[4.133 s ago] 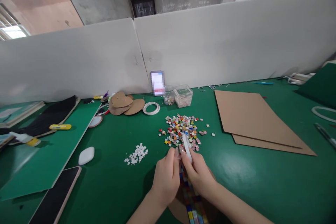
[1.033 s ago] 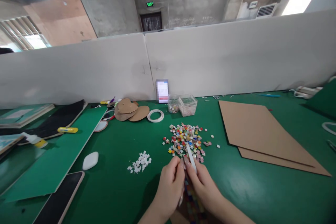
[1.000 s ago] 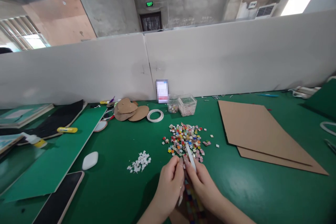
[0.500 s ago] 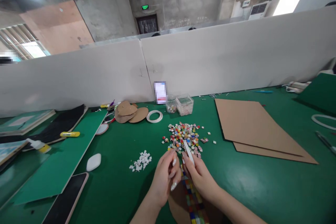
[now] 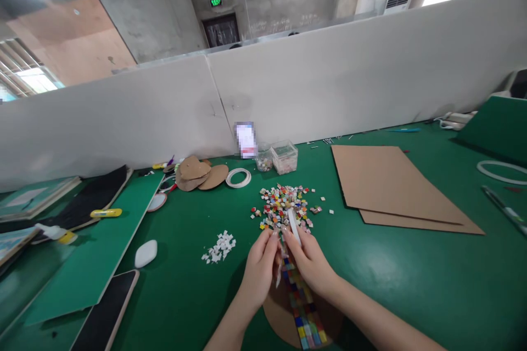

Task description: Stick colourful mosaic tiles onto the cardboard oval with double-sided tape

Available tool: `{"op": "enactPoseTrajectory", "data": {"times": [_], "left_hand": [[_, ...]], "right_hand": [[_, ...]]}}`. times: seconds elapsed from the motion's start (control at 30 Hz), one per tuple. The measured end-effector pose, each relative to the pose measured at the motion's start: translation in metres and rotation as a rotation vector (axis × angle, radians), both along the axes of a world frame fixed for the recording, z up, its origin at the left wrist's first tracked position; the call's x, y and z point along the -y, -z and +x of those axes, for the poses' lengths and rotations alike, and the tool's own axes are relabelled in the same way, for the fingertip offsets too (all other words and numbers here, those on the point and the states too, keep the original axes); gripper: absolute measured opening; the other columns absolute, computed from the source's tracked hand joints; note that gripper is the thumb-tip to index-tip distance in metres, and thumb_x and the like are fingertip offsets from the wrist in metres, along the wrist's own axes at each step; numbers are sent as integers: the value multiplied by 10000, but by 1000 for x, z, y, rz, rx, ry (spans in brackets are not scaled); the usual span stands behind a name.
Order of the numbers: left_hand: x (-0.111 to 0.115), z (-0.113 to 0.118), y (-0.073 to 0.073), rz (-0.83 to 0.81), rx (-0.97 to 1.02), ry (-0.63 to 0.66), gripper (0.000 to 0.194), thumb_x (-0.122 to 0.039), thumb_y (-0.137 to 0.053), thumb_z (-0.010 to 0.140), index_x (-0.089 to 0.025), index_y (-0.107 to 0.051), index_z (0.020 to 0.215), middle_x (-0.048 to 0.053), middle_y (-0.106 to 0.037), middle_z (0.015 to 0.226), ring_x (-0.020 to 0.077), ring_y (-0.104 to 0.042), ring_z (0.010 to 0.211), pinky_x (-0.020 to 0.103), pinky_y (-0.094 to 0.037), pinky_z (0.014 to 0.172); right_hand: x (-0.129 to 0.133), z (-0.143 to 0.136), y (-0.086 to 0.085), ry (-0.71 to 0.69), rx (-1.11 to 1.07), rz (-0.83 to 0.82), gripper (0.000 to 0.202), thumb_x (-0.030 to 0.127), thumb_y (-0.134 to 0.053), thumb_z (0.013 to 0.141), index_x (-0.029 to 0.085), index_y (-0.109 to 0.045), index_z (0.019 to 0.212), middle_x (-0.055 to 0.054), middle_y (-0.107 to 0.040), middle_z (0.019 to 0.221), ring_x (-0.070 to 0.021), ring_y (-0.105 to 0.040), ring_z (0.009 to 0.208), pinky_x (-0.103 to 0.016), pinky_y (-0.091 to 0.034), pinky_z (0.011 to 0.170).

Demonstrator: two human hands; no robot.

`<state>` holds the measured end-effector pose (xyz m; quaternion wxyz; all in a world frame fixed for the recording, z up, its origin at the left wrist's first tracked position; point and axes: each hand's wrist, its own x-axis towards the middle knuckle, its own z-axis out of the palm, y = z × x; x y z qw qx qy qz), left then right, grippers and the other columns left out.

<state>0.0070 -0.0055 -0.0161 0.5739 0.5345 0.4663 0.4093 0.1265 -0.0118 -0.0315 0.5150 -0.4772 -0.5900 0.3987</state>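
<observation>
My right hand [image 5: 313,266] is closed around a thin white stick [image 5: 293,226] that points away over a pile of coloured tiles [image 5: 284,203]. Beside it, my left hand [image 5: 259,266] has its thumb and fingers pressed together near the right fingertips; what they pinch is too small to make out. Below both hands lies a round brown cardboard [image 5: 280,315], partly hidden by them. A strip of coloured mosaic tiles [image 5: 303,307] runs along it toward me. Small white pieces [image 5: 220,247] form a heap left of my hands.
Clear containers [image 5: 284,158], a lit phone [image 5: 246,140] and a white ring [image 5: 238,177] stand or lie at the back. Cardboard sheets [image 5: 379,181] are on the right. At left are a green board [image 5: 102,252], a dark phone [image 5: 105,312] and a white case [image 5: 146,254].
My left hand has turned and its fingers have come together close to my right fingertips. The view has shifted slightly, and more of the mosaic strip shows.
</observation>
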Motion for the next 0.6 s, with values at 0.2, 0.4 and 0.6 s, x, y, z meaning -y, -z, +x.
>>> {"op": "enactPoseTrajectory", "data": {"times": [0.2,0.4,0.6], "left_hand": [[0,-1,2,38,-91,39,267,-387,-414,870,-180,-425,702,-47,-381,615,90,-363,555,189,-311,540],[4,0,3,166,-274,40,300,-408,-339,897,-187,-402,703,-44,-398,622,100,-364,563,201,-294,532],[6,-1,3,259,-376,28,299,-365,-295,914,-189,-372,685,-43,-375,604,99,-353,545,213,-273,512]], "right_hand": [[3,0,2,-49,35,-45,281,346,-318,920,169,-509,813,-13,-542,687,-135,-494,611,-239,-419,588],[3,-1,5,-51,38,-48,297,362,-321,915,167,-538,859,-27,-561,716,-154,-505,659,-252,-430,624],[2,-3,3,-54,-1,-66,285,362,-336,903,163,-533,852,-26,-554,712,-160,-516,680,-257,-434,645]]}}
